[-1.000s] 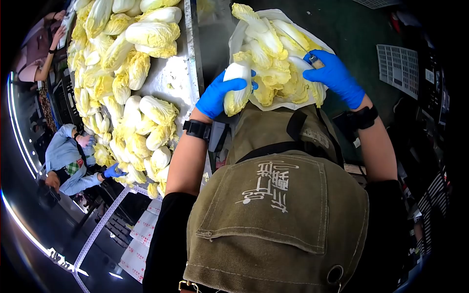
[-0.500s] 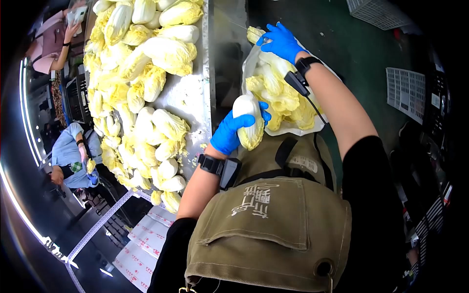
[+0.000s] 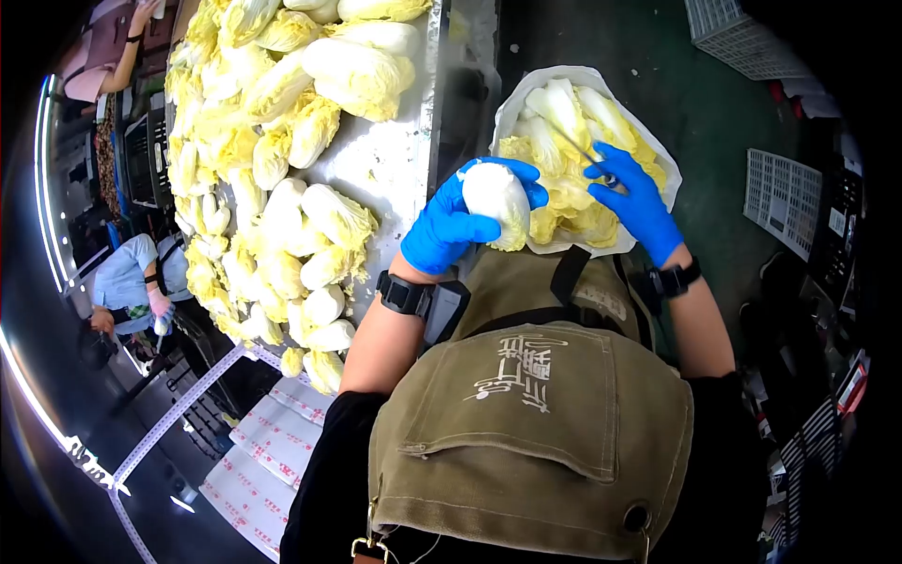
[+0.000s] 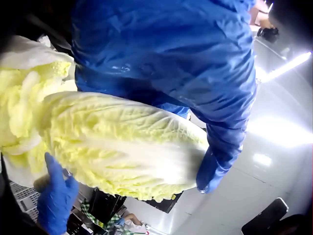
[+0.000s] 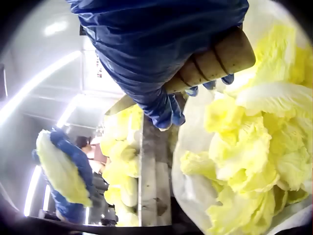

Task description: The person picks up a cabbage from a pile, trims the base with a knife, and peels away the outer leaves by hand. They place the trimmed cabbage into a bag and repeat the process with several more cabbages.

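My left hand (image 3: 449, 226) in a blue glove grips a small napa cabbage (image 3: 498, 199) by its white base, held at the near left rim of a white bag (image 3: 517, 103) full of cabbage leaves. The left wrist view shows the same cabbage (image 4: 122, 144) lying across the gloved palm (image 4: 166, 58). My right hand (image 3: 635, 199), also gloved in blue, holds a knife (image 3: 587, 156) with a wooden handle (image 5: 215, 61) over the leaves (image 5: 244, 156) in the bag; its blade points away from me.
A metal table (image 3: 395, 164) on my left carries a large heap of napa cabbages (image 3: 272, 141). Other people work along its far side (image 3: 132, 282). White plastic crates (image 3: 789, 202) lie on the dark green floor at the right.
My right hand has drawn back from the far rim of the bag to its near right side. The left hand has turned the cabbage so its white base faces up.
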A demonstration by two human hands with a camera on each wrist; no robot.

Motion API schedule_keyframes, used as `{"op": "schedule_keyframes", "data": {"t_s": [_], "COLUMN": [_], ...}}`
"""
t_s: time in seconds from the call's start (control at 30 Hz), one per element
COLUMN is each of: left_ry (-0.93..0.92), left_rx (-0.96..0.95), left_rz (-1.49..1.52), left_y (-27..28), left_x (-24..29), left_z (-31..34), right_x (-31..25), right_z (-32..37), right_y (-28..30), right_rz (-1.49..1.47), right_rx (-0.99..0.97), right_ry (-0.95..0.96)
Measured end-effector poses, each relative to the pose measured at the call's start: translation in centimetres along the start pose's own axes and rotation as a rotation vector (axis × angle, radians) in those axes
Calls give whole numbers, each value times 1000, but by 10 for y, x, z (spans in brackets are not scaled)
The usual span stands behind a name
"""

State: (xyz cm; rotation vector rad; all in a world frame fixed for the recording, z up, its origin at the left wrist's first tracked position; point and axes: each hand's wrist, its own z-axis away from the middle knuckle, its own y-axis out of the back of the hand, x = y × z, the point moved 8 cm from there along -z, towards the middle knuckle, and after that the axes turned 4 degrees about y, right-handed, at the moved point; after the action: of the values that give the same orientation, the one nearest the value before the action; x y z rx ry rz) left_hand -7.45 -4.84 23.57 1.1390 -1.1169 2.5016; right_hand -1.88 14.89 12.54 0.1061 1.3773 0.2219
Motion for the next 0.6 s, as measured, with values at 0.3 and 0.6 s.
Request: {"op": "schedule_keyframes", "data": {"t_s": [0.3,0.6], "left_ry": [96,206], "left_rx": [-112,-281], "left_rz": [50,176], "left_y": [-20,-45], "left_x": [-34,-51], "left_z": [-5,4], "right_x": [-164,-176], "right_z": [41,53], "right_y": [11,9], "right_rz": [574,886], "right_rx": [-3,-26], "right_ry": [328,421]}}
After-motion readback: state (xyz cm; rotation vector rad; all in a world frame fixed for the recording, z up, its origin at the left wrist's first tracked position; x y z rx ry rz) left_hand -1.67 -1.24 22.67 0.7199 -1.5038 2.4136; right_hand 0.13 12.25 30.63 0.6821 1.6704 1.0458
